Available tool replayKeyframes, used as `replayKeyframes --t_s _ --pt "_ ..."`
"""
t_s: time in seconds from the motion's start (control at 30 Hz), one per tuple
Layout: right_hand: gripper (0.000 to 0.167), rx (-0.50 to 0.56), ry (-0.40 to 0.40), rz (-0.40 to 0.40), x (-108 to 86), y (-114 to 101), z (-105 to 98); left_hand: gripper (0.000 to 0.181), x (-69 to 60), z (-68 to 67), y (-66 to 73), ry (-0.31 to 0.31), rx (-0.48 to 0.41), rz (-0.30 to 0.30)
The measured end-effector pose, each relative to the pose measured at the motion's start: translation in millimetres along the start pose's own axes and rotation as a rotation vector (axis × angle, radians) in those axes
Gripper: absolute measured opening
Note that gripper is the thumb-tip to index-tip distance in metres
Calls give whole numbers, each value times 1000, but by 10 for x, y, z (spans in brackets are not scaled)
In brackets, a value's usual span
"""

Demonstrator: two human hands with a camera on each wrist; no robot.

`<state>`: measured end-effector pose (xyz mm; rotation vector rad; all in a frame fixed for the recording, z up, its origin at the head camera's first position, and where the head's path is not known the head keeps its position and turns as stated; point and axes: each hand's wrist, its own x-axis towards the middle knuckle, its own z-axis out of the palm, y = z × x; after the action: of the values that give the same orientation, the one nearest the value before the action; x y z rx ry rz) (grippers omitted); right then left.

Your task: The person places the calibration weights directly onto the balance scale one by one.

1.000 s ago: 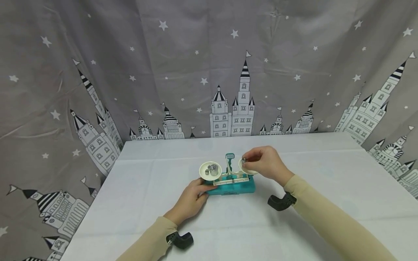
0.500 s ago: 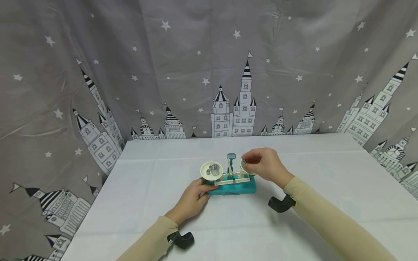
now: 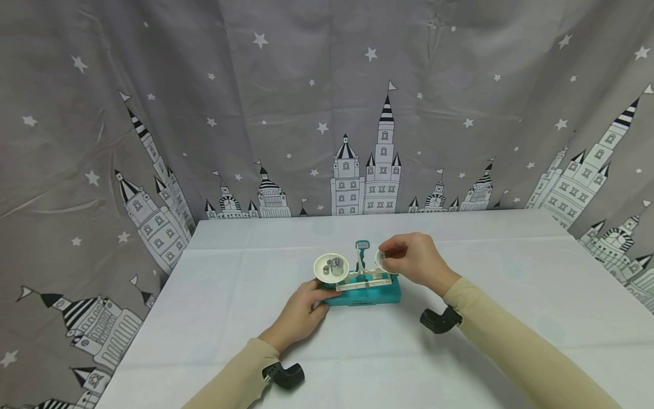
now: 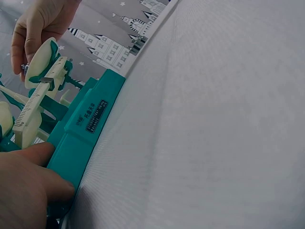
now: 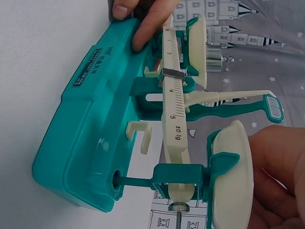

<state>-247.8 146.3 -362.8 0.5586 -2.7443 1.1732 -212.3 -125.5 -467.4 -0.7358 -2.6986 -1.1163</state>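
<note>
A teal balance scale (image 3: 364,294) stands on the white table, its ruled beam facing the person. Several metal weights (image 3: 336,266) sit in its left cream pan (image 3: 322,276); one stands out beyond that pan in the right wrist view (image 5: 214,59). The left hand (image 3: 297,316) grips the left end of the base, thumb and finger against the teal body (image 4: 71,164). At the right pan (image 3: 379,262), the right hand (image 3: 416,260) pinches a small metal weight (image 3: 384,255) between its fingertips. That pan hides the right fingertips in the right wrist view.
White cloth (image 3: 230,272) covers the table. A grey curtain (image 3: 286,113) printed with castles and stars hangs behind it and along both sides. Black wrist devices (image 3: 284,376) are strapped over both beige sleeves.
The right hand has dipped slightly at the right pan, still pinching the weight. The left hand keeps its grip on the base. The head view has shifted a little.
</note>
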Motion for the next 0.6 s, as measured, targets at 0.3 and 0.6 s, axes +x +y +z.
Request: replayKeyframes --t_s 0.3,0.6 --pt "24 6 -12 28 -1 -8 -16 33 -3 -7 1 0 -1 -1" --pt "24 19 73 1 -73 38 -227 34 -2 -7 6 2 -2 6"
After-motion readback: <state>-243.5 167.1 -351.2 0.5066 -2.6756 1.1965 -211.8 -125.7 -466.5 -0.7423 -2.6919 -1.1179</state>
